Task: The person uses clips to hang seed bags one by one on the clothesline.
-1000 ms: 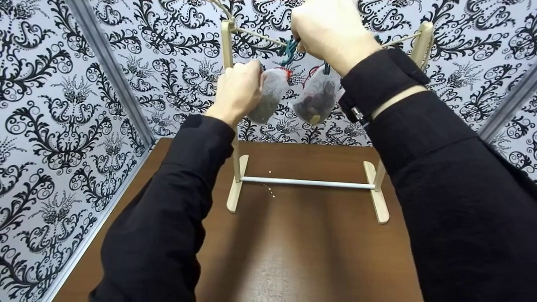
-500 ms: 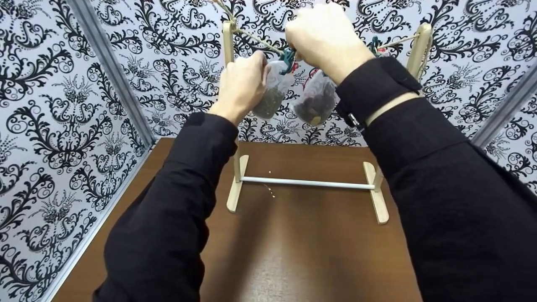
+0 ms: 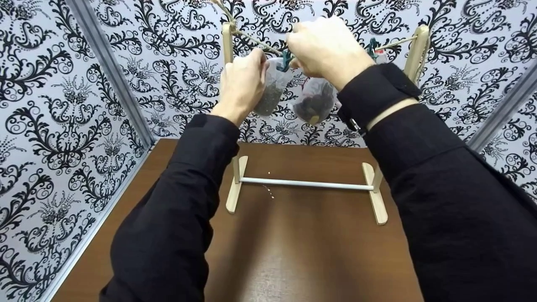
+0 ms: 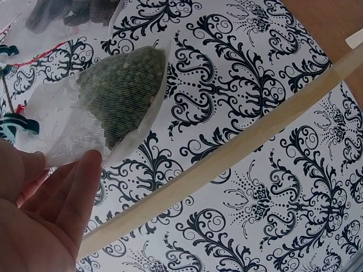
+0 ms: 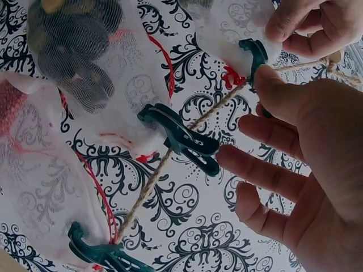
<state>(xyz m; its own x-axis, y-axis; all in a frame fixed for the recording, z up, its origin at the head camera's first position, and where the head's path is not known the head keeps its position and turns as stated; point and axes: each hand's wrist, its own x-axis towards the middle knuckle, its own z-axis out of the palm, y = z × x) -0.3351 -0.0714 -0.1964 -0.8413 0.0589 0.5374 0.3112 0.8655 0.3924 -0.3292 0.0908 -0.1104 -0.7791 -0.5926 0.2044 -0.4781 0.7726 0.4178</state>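
Note:
My left hand [image 3: 241,86] pinches the upper edge of a white mesh bag [image 4: 122,99], whose lower part is filled with small green pieces. At the bag's top, by a red drawstring, my right hand [image 3: 329,48] pinches a dark green clothespin [image 5: 255,56] between thumb and index finger. The clothespin's jaws overlap the mesh and the rope [image 5: 218,105]. My other right fingers are spread beside a second clothespin [image 5: 181,139], which clips a mesh bag of dark stones [image 5: 74,42] to the rope.
A third clothespin [image 5: 105,255] and a mesh bag with reddish contents [image 5: 14,113] hang further along. The rope runs between two wooden posts [image 3: 415,54] joined low by a white bar [image 3: 306,183]. Light crumbs [image 3: 270,193] lie on the brown table [image 3: 293,251].
My right hand has come down with the clothespin, bringing it to the top of the green-filled bag. My left hand has lifted that bag slightly toward it.

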